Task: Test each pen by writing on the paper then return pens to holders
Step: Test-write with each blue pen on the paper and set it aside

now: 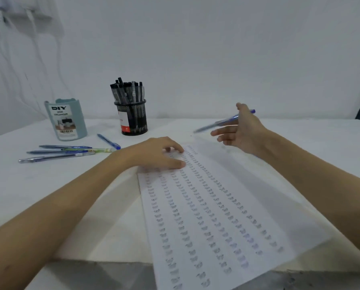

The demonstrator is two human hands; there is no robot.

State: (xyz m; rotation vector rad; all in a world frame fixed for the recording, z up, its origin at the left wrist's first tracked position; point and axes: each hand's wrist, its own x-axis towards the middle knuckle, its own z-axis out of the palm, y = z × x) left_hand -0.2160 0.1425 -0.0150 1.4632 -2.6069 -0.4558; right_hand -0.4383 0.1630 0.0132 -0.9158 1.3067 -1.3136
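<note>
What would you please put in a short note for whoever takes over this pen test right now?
Left hand: fingers pressed on the top of the paper, steadying it.
Right hand: holds a blue pen in the air above the table, off the paper.
Mesh holder: full of black pens.
Teal holder: no pens show above its rim.
Five loose pens lie left of the paper.
Done: paper covered in rows of test marks.
Left: whether the held and loose pens are tested is unclear; all six need returning to holders.

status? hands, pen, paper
Left hand flat on paper. Right hand holds blue pen above it, blurred. Loose pens left; nothing blocking.
</note>
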